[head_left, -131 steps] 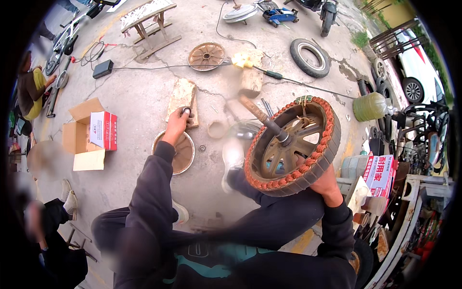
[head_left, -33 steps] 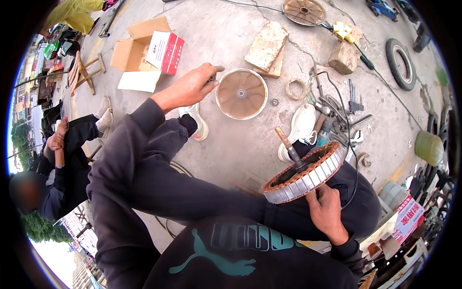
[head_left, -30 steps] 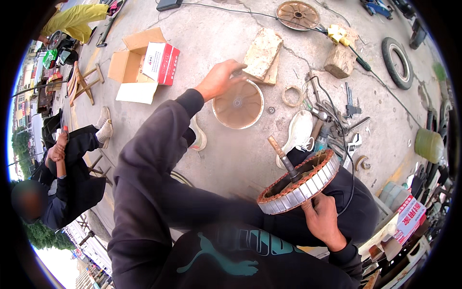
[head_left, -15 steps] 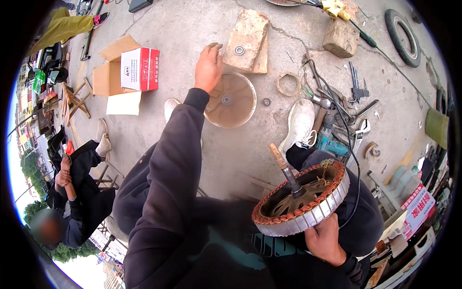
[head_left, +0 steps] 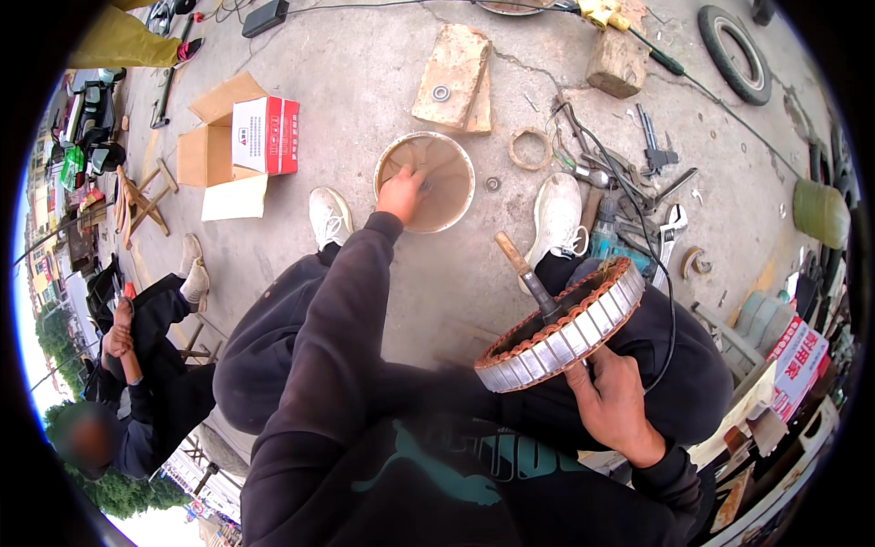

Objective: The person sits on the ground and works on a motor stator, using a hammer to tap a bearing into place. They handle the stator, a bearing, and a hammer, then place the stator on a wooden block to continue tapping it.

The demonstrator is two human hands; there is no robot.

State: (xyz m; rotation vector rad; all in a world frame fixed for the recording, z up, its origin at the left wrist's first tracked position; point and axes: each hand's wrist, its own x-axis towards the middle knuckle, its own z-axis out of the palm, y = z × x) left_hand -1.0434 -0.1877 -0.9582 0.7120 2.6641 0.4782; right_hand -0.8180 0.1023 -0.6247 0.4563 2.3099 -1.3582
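Note:
My right hand grips from below a round motor stator with copper windings, a ring of metal plates and a rusty axle, held tilted over my right knee. My left hand reaches forward into a shallow round tan hub cover lying on the concrete, fingers curled down onto its inner face. Whether the fingers grip anything there cannot be seen. A small bearing ring rests on a pair of stacked wooden blocks beyond the cover.
Wrenches and cables lie right of my white shoes. An open cardboard box with a red carton stands at the left. Another person sits at lower left. A tyre, a stone block and a green container lie farther off.
My left hand has drawn back from the wooden blocks to the round cover. The stator has stayed in my right hand, shifting slightly higher in the view.

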